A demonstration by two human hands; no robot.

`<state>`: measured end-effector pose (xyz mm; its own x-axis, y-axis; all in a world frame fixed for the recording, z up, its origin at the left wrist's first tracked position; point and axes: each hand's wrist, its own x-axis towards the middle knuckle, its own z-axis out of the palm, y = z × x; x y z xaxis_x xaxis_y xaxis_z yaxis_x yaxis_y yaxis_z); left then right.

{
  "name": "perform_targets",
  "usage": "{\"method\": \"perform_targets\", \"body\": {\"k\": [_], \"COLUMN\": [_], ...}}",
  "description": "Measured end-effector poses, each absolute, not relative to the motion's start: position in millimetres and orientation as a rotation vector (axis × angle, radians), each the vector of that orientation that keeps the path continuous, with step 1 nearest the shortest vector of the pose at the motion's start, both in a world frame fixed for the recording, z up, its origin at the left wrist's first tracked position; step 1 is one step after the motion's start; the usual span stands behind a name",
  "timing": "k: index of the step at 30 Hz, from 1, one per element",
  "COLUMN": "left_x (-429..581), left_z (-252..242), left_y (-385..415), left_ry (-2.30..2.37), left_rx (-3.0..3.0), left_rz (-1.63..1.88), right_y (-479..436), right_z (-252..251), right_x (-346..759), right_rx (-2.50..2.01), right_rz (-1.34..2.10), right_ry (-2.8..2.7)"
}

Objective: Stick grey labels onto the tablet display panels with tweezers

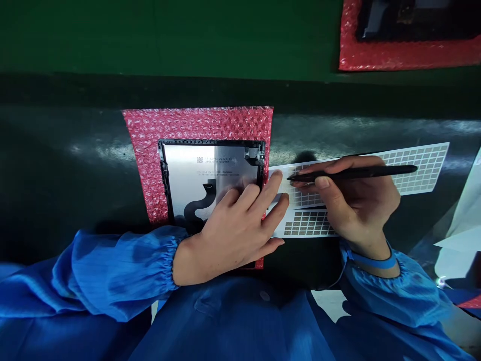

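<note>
A display panel (210,173) with a silver back and a black flex cable lies face down on a pink bubble-wrap pad (150,130). My left hand (236,228) rests over the panel's lower right corner, fingers stretched toward the white sticker sheets (424,160) beside it, fingertips touching their left edge. My right hand (353,200) lies on the sheets and grips black tweezers (356,173), whose tip points left at the upper sheet near my left fingertips. A second sheet of small grey squares (306,223) lies below.
The work surface (75,160) is dark and glossy, with a green band behind it. Another pink pad holding a dark panel (406,35) sits at the top right. White papers (462,220) lie at the right edge. Blue sleeves cover both arms.
</note>
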<state>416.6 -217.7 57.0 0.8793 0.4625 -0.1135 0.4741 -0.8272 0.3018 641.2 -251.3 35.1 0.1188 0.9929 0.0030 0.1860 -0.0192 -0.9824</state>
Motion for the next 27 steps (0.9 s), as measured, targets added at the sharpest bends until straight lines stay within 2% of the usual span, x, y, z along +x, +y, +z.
{"method": "perform_targets", "body": {"k": [7,13,20,27], "left_x": [416,381,336,323], "left_z": [62,89,84,65], "left_y": [-217,-225,-232,-231], "left_ry": [0.691,0.651,0.742,0.765], "left_rx": [2.702,2.743,2.824,2.853], "left_rz": [-0.036,0.077,-0.257,-0.157], "right_y": [-248,-245,-234,-224], "right_z": [42,68,51,40], "right_x": [640,596,513,482], "right_rx": [-1.414,-1.416,-1.275,-1.4], "right_rz": [0.996,0.85,1.167,1.211], "right_ry": [-1.086,-0.934,-0.99,-0.989]}}
